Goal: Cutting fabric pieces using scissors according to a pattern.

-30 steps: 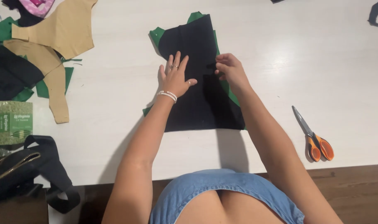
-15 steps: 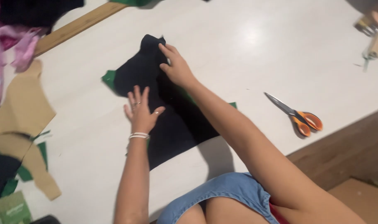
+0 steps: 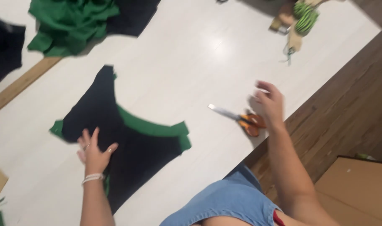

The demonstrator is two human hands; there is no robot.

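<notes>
A black cut fabric piece [image 3: 115, 138] lies flat on the white table [image 3: 191, 62], on top of a green fabric piece [image 3: 155, 127] whose edge shows along its right side. My left hand [image 3: 92, 152] rests flat on the black piece, fingers spread, with a bracelet at the wrist. My right hand [image 3: 268, 104] hovers just above the orange-handled scissors [image 3: 241, 119] near the table's right edge, fingers loosely curled and holding nothing. The view is blurred by motion.
A crumpled green cloth [image 3: 71, 23] and dark fabric [image 3: 132, 16] lie at the far side. More dark fabric [image 3: 4, 54] is at far left. Green cord and small items [image 3: 302, 19] sit at the far right corner. Wooden floor [image 3: 350, 113] and a cardboard box [image 3: 358, 192] are right.
My right hand has left the black fabric and swung right to the scissors. The camera has turned right. My left hand stays pressed on the fabric.
</notes>
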